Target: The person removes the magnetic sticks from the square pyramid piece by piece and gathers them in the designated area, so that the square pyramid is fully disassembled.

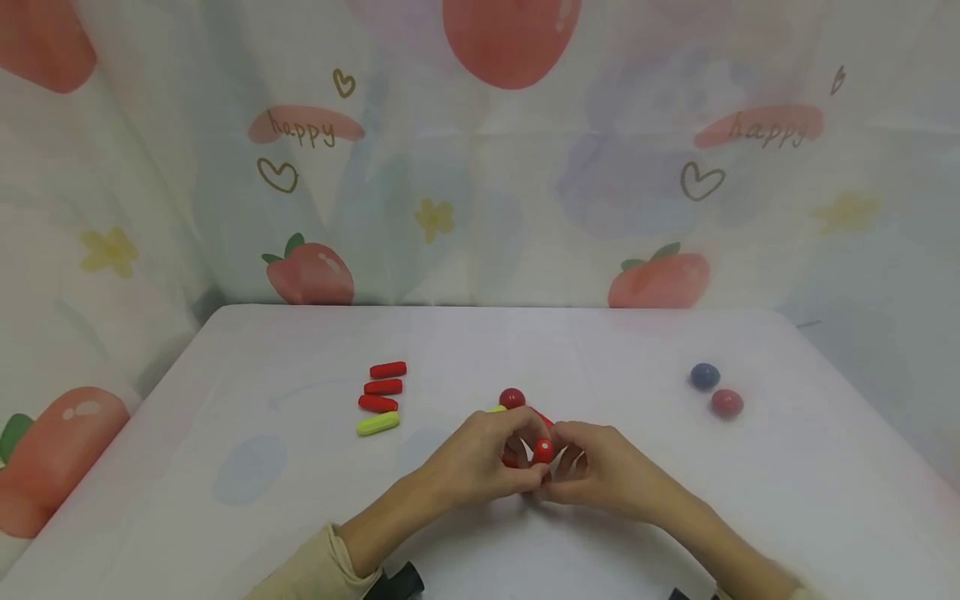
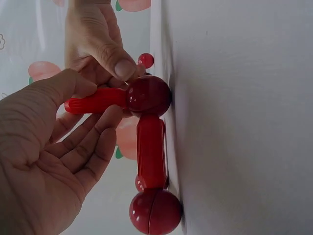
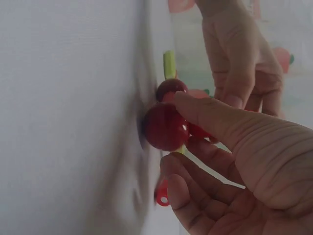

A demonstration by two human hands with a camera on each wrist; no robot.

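Both hands meet above the table near its front middle. My left hand (image 1: 483,458) pinches a red rod (image 2: 93,102) between thumb and fingers; the rod stands up from a glossy red ball (image 2: 149,96). My right hand (image 1: 611,467) holds that ball, its thumb (image 3: 195,106) on one side and curled fingers on the other. From the same ball a second red rod (image 2: 151,152) runs along the table to another red ball (image 2: 155,211). Behind the hands, a further red ball (image 1: 512,398) and a yellow-green rod (image 3: 169,64) show, partly hidden.
On the left lie several loose rods in a column: red ones, such as the top red rod (image 1: 387,369), and a yellow-green rod (image 1: 378,424). A blue ball (image 1: 705,376) and a pinkish-red ball (image 1: 727,403) sit at the right. A patterned cloth (image 1: 480,250) hangs behind the white table (image 1: 300,517).
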